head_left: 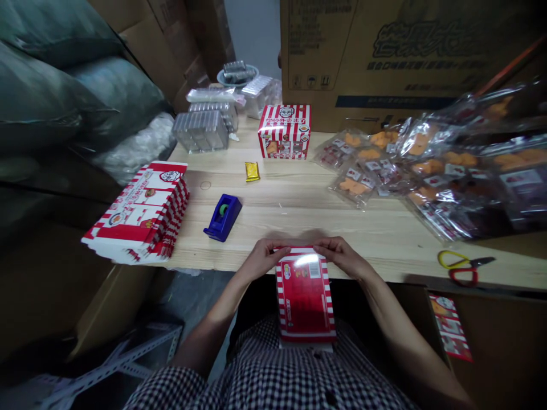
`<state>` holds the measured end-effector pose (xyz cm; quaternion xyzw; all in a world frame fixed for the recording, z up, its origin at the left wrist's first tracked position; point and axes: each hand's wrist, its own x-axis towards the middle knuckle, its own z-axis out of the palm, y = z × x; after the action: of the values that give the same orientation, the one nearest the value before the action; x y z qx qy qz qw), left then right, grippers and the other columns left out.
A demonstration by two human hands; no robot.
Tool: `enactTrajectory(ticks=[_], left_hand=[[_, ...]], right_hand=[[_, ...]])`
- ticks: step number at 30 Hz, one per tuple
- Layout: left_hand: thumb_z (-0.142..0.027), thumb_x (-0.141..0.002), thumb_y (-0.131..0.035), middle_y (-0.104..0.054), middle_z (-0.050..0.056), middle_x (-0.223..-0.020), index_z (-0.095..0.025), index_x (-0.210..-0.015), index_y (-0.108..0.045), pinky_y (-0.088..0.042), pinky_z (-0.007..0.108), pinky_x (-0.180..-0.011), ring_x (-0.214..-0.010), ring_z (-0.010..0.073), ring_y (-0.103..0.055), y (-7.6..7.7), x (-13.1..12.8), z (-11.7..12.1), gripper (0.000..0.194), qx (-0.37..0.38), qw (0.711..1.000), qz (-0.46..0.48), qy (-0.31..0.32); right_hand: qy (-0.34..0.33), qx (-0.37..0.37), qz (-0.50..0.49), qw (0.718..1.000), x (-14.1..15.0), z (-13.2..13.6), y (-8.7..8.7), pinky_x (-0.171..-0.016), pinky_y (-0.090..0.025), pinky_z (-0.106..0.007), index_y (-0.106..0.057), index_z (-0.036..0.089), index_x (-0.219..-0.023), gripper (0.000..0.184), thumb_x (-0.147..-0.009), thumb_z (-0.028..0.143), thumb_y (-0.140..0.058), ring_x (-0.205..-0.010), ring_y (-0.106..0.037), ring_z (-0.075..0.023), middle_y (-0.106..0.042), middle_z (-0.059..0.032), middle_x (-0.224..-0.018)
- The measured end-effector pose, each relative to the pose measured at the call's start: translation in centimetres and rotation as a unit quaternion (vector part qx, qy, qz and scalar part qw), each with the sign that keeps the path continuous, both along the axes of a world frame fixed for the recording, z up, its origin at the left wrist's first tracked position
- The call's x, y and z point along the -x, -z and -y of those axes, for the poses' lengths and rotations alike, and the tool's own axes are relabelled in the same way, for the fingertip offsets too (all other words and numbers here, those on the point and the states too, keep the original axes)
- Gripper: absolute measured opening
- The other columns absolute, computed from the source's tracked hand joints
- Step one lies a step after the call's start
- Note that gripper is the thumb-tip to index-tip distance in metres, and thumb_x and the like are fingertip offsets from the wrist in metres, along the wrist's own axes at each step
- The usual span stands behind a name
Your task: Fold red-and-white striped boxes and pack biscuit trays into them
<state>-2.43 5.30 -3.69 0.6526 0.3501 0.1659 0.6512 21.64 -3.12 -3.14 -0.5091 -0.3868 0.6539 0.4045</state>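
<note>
A red-and-white striped cardboard box (305, 299) is held between both hands at the table's front edge, its printed red panel with a barcode facing up. My left hand (262, 259) pinches its far left corner, and my right hand (342, 255) pinches the far right corner. The box's near end rests against the checked shirt. Beyond the hands stands a filled striped box (285, 132) with windows. To the left lie a blue tape dispenser (223, 217) and a small yellow packet (252, 171).
A stack of flattened striped boxes (143, 213) sits at the table's left. Clear plastic trays (200, 131) stand behind it. Bagged orange pieces (427, 165) pile up on the right, near scissors (464, 265). A large carton (384, 62) closes off the back.
</note>
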Motion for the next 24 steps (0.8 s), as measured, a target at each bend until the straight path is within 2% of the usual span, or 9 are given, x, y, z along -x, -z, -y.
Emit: enactTrajectory(ticks=[5,12,19,24], left_hand=[[-0.044,-0.089,-0.064,-0.078,0.009,-0.096,-0.017,-0.106,-0.079,-0.052,0.028,-0.071,-0.083,0.0215,-0.069,0.0,-0.4,0.2,0.035,-0.016,0.999,-0.029,-0.013],[-0.047,-0.082,-0.071,-0.075,0.007,-0.079,-0.013,-0.088,-0.077,-0.047,0.025,-0.06,-0.066,0.0167,-0.064,-0.4,-1.3,0.4,0.035,0.004,0.998,-0.031,-0.046],[-0.046,-0.085,-0.067,-0.069,0.004,-0.072,-0.013,-0.081,-0.073,-0.042,0.023,-0.058,-0.065,0.0142,-0.059,-0.1,-1.6,0.2,0.034,-0.072,0.995,-0.058,-0.036],[-0.045,-0.086,-0.066,-0.06,0.0,-0.064,-0.013,-0.072,-0.066,-0.036,0.021,-0.055,-0.06,0.0109,-0.05,-0.3,-2.0,-0.2,0.035,-0.105,0.992,-0.058,-0.026]], right_hand=[[-0.016,0.008,0.006,1.0,-0.8,-0.4,0.6,-0.069,-0.048,-0.027,-0.078,0.018,-0.09,0.033,-0.079,0.05,-0.076,-0.068,-0.065,-0.0148,-0.076,-0.002,-0.079],[-0.023,0.014,0.01,1.0,-1.4,-0.9,0.8,-0.062,-0.045,-0.024,-0.078,0.018,-0.088,0.03,-0.08,0.048,-0.076,-0.064,-0.062,-0.0129,-0.074,-0.0015,-0.076],[-0.05,0.013,-0.003,0.999,-2.0,-1.3,1.5,-0.062,-0.046,-0.024,-0.077,0.018,-0.095,0.037,-0.08,0.052,-0.075,-0.066,-0.063,-0.0131,-0.076,-0.0032,-0.083],[-0.054,0.005,-0.008,0.999,-1.7,-1.7,1.7,-0.06,-0.042,-0.022,-0.076,0.016,-0.093,0.036,-0.081,0.05,-0.074,-0.063,-0.059,-0.0112,-0.073,-0.0023,-0.079]])
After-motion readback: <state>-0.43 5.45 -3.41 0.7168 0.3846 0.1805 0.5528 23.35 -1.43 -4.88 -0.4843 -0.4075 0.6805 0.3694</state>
